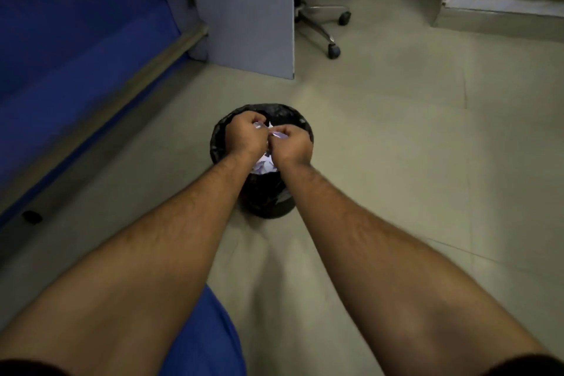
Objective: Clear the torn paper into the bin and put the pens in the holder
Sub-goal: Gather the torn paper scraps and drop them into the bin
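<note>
- Fingers of both hands are curled shut around small white torn scraps of paper (270, 124), which peek out between the knuckles at the centre of the frame.
- Left hand (244, 133) and right hand (290, 143) sit knuckle to knuckle, touching or nearly so, both held over the mouth of the bin.
- More white paper pieces (263, 165) lie inside the bin, visible in the gap below the two wrists.
- That round bin lined with a black plastic bag (268, 198) stands on the pale tiled floor (396, 162), just below centre of the frame.
- Judged from this, the step in hand is dropping the scraps; it is well under way, with paper already in the bin.
- To do it well, the hands should stay low and centred over the opening, then loosen gradually so light scraps fall straight down rather than drift onto the tiles.
- Rubbing the palms together over the bag would shake off bits that cling.
- Pens and holder are not in view, so that part of the task cannot be judged.
- Farther out: a grey partition panel (244, 9) at upper centre, a wheeled office chair base (323, 27) to its right, and a blue wall panel (76, 40) at upper left.
</note>
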Available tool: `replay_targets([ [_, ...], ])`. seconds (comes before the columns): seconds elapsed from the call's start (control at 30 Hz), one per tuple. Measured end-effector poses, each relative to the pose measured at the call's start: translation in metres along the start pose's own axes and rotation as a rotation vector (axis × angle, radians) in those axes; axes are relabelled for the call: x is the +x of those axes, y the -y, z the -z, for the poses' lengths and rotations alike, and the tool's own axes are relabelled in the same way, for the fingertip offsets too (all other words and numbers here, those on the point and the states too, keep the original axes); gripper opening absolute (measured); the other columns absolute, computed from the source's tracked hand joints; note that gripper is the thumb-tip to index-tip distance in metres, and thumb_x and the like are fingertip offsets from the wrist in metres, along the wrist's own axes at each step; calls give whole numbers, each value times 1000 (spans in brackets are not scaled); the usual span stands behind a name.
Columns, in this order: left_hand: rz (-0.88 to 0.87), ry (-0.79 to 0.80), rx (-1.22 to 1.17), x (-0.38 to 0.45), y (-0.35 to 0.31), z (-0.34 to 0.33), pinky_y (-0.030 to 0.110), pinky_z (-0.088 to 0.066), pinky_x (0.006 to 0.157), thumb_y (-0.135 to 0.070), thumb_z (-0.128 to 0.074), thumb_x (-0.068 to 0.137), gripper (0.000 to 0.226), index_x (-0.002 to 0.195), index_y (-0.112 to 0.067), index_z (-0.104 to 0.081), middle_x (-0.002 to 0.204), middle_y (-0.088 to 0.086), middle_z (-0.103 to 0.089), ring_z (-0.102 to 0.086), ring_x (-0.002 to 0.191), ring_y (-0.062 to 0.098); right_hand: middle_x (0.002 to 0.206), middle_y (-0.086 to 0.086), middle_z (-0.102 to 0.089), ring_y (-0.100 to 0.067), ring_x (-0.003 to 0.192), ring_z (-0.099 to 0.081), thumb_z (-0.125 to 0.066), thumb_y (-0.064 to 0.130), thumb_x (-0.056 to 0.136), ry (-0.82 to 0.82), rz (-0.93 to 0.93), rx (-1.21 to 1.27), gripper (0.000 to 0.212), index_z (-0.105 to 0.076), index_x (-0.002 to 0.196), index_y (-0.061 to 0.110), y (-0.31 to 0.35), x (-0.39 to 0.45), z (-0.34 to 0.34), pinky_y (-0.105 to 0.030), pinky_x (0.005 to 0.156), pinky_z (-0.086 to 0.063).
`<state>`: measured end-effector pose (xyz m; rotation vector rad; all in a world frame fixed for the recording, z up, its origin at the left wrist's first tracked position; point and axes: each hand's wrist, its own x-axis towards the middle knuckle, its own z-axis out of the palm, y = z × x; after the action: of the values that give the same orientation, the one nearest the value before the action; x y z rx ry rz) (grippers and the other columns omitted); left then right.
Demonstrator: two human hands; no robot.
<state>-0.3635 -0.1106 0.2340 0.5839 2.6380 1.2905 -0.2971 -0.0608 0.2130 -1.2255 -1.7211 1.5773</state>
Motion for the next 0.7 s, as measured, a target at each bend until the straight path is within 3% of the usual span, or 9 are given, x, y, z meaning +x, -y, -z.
replay_targets([
  [0.07, 67, 44, -21, 9, 20, -2, 16, -45, 79, -8, -62, 85, 28, 110, -14, -73, 109, 2, -73, -66, 101, 18, 98, -2, -74, -17, 85, -67, -70, 32, 86, 106, 32, -218, 24, -75, 104, 17, -1, 1, -6, -19, 70, -46],
  [0.13, 94, 95, -8, 10, 28, -5, 20, -46, 93, -4, -61, 86, 35, 119, -12, -69, 122, 8, -69, -63, 114, 21, 116, -6, -71, -22, 106, -65, -68, 28, 88, 123, 84, -376, 32, -70, 117, 13, -1, 5, -6, -24, 84, -48],
  [0.27, 95, 130, 48, 13, 31, -7, 24, -44, 99, -7, -65, 85, 38, 123, -11, -66, 127, 10, -66, -60, 119, 24, 129, -8, -66, -24, 121, -59, -64, 14, 88, 131, 135, -429, 39, -64, 127, 10, 0, 6, -1, -28, 100, -44],
  [0.33, 80, 135, 80, 11, 28, -9, 26, -48, 96, -11, -67, 84, 36, 120, -13, -68, 121, 9, -69, -63, 113, 25, 124, -7, -69, -23, 117, -62, -63, 12, 86, 68, 114, -359, 38, -67, 124, 13, 0, 6, 7, -28, 99, -47],
  [0.43, -8, 135, 134, 2, 15, -19, 28, -51, 88, -20, -66, 85, 26, 111, -15, -70, 111, 8, -72, -66, 103, 26, 103, -2, -75, -21, 99, -68, -63, 16, 81, -77, 66, -196, 24, -74, 103, 20, -2, 10, 24, -29, 91, -52],
  [0.57, -141, 73, 140, -24, -16, -33, 26, -48, 76, -18, -60, 85, 16, 96, -15, -72, 96, 6, -74, -66, 91, 26, 79, 4, -74, -21, 78, -70, -60, 29, 74, -211, -24, -45, 15, -70, 83, 24, -11, 21, 54, -39, 77, -60],
  [0.7, -250, 208, 149, -61, -34, -67, 31, -54, 78, -16, -58, 84, 18, 93, -15, -73, 93, 5, -74, -67, 89, 25, 74, 5, -72, -21, 75, -71, -55, 34, 68, -274, -65, 6, 14, -66, 74, 28, -44, 20, 98, -44, 71, -61],
])
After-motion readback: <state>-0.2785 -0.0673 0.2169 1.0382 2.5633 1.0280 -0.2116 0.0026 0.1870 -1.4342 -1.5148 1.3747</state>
